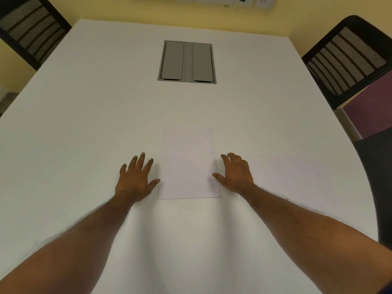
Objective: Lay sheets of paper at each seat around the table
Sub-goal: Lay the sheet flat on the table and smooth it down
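Lying flat on the white worktop (84,102), a sheet of paper (188,164) has the left grip (135,179) just left of it and the right grip (235,175) just right, both with fingers spread, holding nothing.

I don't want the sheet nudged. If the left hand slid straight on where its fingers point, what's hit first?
Bare table, passing left of the sheet; then probably the grey hatch, though the angle is unclear.

Left chair (31,30) at ten o'clock and right chair (350,60) at two are cut by the edges; sockets (224,0) at twelve are cropped; faint sheet (294,177) at four barely shows
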The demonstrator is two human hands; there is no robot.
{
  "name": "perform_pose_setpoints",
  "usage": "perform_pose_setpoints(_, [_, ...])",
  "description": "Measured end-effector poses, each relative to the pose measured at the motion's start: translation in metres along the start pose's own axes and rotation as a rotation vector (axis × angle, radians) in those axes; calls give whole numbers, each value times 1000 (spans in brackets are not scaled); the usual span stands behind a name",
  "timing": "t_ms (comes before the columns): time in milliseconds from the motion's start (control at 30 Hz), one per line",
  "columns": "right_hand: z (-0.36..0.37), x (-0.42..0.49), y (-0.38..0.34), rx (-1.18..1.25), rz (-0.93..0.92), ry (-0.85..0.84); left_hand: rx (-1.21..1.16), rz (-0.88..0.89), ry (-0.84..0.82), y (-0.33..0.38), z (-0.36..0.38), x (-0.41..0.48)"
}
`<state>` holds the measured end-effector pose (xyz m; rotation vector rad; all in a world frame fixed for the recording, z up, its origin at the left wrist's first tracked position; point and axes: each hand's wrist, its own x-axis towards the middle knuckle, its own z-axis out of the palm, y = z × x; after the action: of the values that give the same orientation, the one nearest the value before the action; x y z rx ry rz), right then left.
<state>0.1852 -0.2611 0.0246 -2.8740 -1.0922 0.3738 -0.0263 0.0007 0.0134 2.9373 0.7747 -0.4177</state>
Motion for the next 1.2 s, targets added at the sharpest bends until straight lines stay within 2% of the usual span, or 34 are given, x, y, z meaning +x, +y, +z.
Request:
perform_pose_setpoints(100, [8, 21, -4, 13, 42, 2, -64, 47, -82, 4, 2, 30])
perform_pose_setpoints(233, [14, 48, -9, 33, 84, -11, -87, 31, -98, 7, -3, 63])
perform_pose_setpoints(400, [21, 64, -18, 82, 160, -47, -54, 25, -190, 2, 0, 82])
perform_pose_setpoints(500, [26, 67, -21, 138, 183, -35, -33, 19, -189, 2, 7, 83])
perform_pose_setpoints(600, [27, 68, -22, 268, 199, -4, -70, 13, -159, 3, 11, 82])
perform_pose_setpoints(733, [29, 72, -22, 619, 365, 35, -99, -2, -163, 4, 11, 82])
perform_pose_setpoints(833, [30, 77, -21, 742, 459, 73, -99, -4, -163, 4, 10, 83])
perform_pose_setpoints(1200, [24, 88, -27, 740, 593, 13, -129, 3, -167, 3, 11, 82])
